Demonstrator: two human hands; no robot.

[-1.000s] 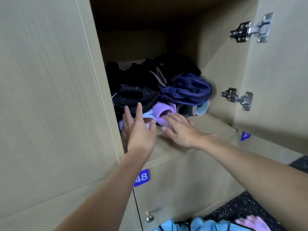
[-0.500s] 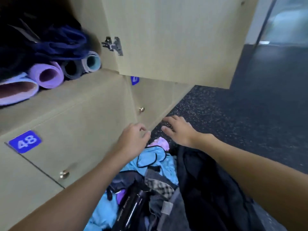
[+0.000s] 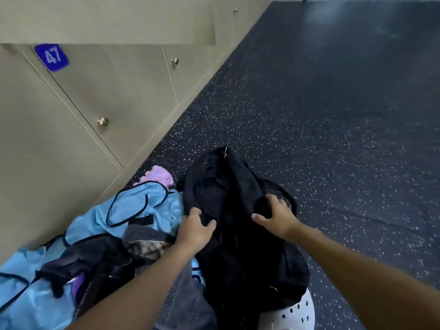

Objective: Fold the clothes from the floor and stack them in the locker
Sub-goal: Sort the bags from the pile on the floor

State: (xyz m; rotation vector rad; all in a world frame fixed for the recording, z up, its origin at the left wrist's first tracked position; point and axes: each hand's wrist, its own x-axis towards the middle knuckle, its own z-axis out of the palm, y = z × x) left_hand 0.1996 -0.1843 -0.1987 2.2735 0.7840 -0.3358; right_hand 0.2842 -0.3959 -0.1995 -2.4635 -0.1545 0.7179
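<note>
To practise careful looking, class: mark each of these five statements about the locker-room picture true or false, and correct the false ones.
1. The left hand and right hand both hold the black garment. True.
2. The blue locker label reads 52. False: it reads 47.
3. The light blue garment lies between the black garment and the lockers. True.
4. The floor is pale wood. False: it is dark and speckled.
5. A white perforated shoe shows at the bottom edge. True.

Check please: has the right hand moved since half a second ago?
Yes. The right hand left the pink cloth's side and came back onto the black garment.
</note>
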